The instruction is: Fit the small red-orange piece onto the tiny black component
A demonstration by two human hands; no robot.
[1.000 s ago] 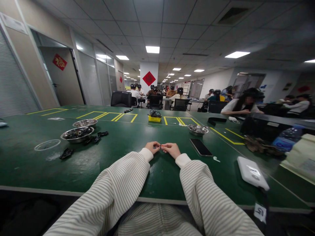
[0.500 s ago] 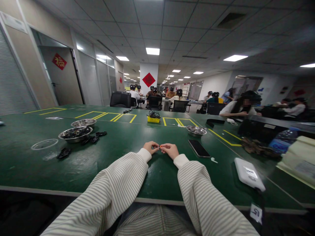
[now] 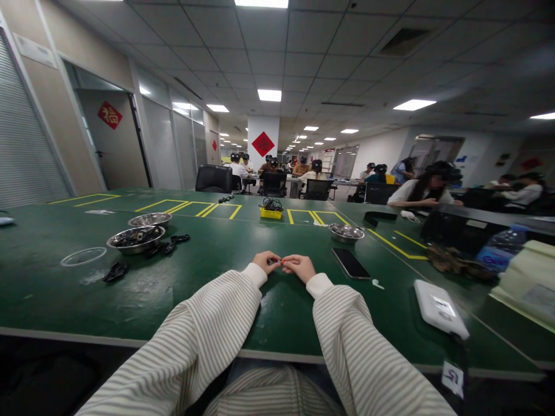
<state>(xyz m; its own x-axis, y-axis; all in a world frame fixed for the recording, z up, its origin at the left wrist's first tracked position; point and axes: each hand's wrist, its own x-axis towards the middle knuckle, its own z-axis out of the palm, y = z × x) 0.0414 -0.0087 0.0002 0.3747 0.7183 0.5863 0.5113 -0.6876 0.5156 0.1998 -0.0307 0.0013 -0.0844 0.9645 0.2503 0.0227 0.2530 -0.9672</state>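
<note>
Over the middle of the green table [image 3: 195, 294], my two hands meet fingertip to fingertip. My left hand [image 3: 265, 262] pinches a small dark grey piece between thumb and forefinger. My right hand [image 3: 300, 266] pinches a small orange piece [image 3: 282, 262] that touches or joins the grey one; the kind of either is too small to make out. To the right of my right hand lies a dark-screened phone [image 3: 351, 263]. A metal bowl [image 3: 346, 233] of small shiny parts stands beyond it.
At left, a metal bowl [image 3: 135, 249] of black parts stands before another bowl [image 3: 150, 219], with loose black pieces [image 3: 115, 272] and a clear lid [image 3: 83, 257]. Cables fill a yellow box [image 3: 271, 214]. A white earbud [image 3: 377, 284] and power bank [image 3: 440, 308] lie right. A person sits beyond.
The orange piece between my fingertips shows more plainly now. My hands have hardly moved, and the whole view has shifted slightly.
</note>
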